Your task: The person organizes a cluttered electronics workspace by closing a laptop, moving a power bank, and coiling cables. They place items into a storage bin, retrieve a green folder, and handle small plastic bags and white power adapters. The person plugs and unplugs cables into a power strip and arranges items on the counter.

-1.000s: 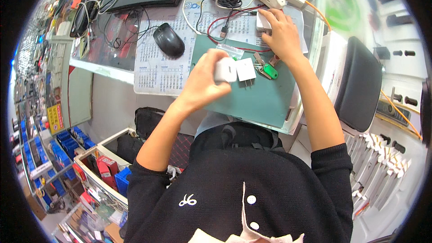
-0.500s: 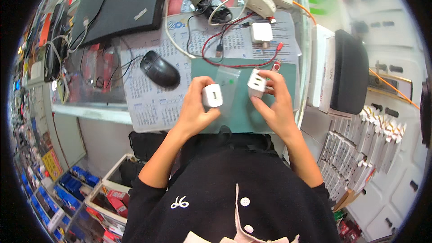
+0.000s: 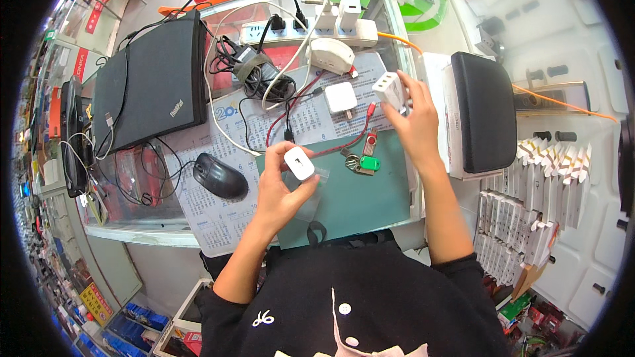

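My left hand (image 3: 276, 198) is closed round a small white USB charger (image 3: 299, 164), its single port facing up. A clear plastic bag (image 3: 305, 210) lies beneath that hand on the green mat (image 3: 350, 208). Farther off and to the right, my right hand (image 3: 419, 125) grips a white multi-port USB charger (image 3: 389, 90) between thumb and fingers. Left of my right wrist lie keys with a green tag (image 3: 370, 163) and a red and silver piece (image 3: 371, 140). Another white square charger (image 3: 340, 98) rests on the calendar sheet (image 3: 218, 215), by a red cable (image 3: 360, 135).
A black mouse (image 3: 221, 176) sits left of my left hand, with a closed black laptop (image 3: 149, 79) behind it. Power strips (image 3: 364, 32), a bundled adapter (image 3: 261, 78) and tangled cables fill the far side. A black padded case (image 3: 483, 112) stands at the right.
My right hand has moved away from me with the multi-port charger, uncovering the keys. The left hand still holds its charger. The view has shifted, showing more of the table's far side.
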The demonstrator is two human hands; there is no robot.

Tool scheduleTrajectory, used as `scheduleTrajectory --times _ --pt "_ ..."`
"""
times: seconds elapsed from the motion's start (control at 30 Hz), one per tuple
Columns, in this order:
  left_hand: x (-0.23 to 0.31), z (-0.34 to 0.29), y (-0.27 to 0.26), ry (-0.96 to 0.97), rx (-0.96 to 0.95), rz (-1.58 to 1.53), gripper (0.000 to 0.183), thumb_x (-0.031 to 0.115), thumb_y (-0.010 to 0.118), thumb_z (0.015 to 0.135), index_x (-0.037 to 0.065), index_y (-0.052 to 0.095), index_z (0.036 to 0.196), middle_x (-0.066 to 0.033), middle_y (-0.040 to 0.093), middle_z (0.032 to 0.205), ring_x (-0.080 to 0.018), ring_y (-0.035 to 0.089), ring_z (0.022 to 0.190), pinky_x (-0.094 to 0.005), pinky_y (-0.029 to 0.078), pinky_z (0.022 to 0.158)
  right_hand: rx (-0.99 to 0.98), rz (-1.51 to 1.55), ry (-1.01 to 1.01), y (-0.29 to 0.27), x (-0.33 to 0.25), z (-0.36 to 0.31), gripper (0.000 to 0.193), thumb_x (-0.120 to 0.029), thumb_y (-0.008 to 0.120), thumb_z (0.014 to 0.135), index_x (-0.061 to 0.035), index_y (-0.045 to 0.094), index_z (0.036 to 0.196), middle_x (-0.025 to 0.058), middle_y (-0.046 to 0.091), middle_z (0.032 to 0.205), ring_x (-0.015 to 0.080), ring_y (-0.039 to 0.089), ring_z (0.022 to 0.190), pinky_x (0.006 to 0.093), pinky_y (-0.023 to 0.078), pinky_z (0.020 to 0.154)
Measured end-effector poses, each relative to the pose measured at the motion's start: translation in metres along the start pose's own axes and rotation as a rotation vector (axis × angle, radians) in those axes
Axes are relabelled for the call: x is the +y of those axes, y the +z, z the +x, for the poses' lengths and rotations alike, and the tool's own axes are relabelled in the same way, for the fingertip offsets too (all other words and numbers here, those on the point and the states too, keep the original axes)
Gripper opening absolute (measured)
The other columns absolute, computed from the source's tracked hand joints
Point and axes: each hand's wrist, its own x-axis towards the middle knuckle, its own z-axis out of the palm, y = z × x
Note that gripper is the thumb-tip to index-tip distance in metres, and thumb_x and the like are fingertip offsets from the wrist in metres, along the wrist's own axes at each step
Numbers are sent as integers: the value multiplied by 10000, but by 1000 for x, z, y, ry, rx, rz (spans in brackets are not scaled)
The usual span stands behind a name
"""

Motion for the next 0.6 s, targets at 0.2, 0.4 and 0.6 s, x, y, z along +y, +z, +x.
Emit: scheduleTrajectory --times 0.2,0.4,0.6 --pt "2 10 15 -15 58 -9 505 47 713 744 76 412 1148 -62 590 1106 -133 557 932 -305 438 863 -42 -307 -190 21 35 49 466 6 624 712 -86 577 1167 105 574 1144 303 550 1074 392 453 901" --pt "-5 2 18 -65 151 -49 493 73 717 750 59 423 1145 -67 610 1095 -141 573 934 -316 444 874 -234 -219 -349 31 54 83 550 139 511 673 -89 577 1170 114 567 1158 316 532 1093 399 429 948" --pt "-9 -3 16 -95 195 -89 492 68 714 754 52 420 1148 -74 601 1092 -144 565 941 -315 447 877 -68 -151 -362 24 53 66 599 153 490 672 -77 560 1221 121 558 1189 317 514 1115 396 412 978"
